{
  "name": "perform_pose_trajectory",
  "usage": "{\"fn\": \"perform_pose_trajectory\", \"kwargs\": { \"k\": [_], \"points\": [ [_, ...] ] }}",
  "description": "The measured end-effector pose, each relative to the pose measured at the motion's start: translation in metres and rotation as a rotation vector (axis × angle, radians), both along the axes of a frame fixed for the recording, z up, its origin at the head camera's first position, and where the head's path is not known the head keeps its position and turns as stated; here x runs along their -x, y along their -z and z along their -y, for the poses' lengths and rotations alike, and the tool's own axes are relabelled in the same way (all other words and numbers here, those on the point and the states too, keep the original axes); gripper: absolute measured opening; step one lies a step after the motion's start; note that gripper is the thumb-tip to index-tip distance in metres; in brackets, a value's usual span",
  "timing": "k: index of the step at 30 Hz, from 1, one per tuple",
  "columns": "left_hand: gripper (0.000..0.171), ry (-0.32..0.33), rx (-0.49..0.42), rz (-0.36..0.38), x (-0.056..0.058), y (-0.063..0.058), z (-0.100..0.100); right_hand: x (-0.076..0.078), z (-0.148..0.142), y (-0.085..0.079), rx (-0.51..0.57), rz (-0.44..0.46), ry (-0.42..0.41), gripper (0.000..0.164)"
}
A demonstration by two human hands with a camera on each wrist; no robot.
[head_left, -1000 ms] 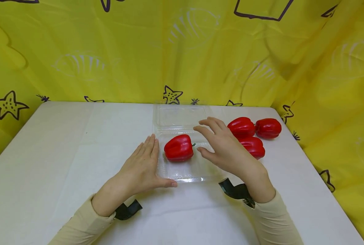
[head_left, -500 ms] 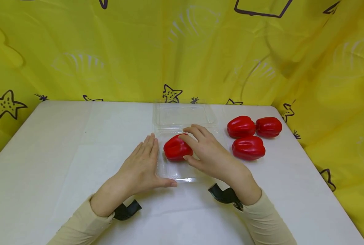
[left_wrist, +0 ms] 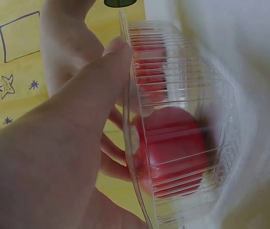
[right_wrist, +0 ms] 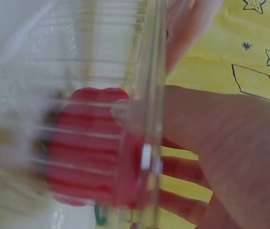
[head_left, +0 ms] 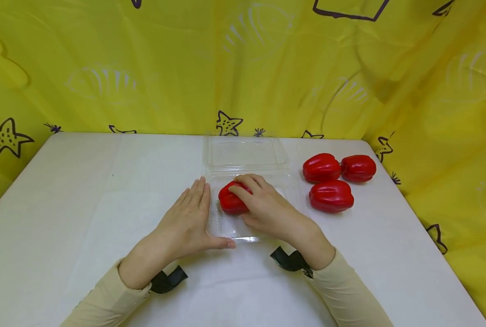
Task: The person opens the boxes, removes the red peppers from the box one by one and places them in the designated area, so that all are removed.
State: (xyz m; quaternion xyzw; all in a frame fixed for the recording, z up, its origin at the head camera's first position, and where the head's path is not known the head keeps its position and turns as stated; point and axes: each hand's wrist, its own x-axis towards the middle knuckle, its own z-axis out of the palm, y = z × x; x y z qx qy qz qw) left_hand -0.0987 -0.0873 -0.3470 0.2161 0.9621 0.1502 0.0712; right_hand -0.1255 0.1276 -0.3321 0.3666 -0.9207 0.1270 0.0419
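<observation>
A clear plastic clamshell container [head_left: 222, 229] lies opened out on the table, its lid [head_left: 244, 152] folded back toward the curtain. Inside the base sits a red bell pepper [head_left: 228, 200]. My right hand [head_left: 271, 211] grips it from the right, fingers over the top and thumb on the near side. In the right wrist view the bell pepper [right_wrist: 89, 152] shows through the ribbed wall, its green stem low in the picture. My left hand [head_left: 187, 218] lies with straight fingers along the container's left side, thumb stretched along the front rim.
To the right of the container, three more red bell peppers [head_left: 331, 196] lie grouped on the white table [head_left: 136, 172]. A yellow curtain [head_left: 169, 68] with drawn sea figures hangs behind and on the right.
My right hand has moved left and down from above the container's right side and taken hold of the bell pepper. My left hand has kept its place at the container.
</observation>
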Motion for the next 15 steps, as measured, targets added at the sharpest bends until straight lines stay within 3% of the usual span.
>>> {"fn": "perform_pose_trajectory", "kwargs": {
  "k": [8, 15],
  "points": [
    [0.132, -0.006, 0.0, -0.001, 0.0001, 0.0006, -0.0004, 0.002, -0.0006, -0.0001, -0.069, 0.089, 0.098, 0.076],
    [0.133, -0.008, -0.003, -0.001, 0.0, 0.001, -0.0008, 0.0019, -0.0014, 0.0003, -0.042, 0.06, 0.098, 0.064]
  ]
}}
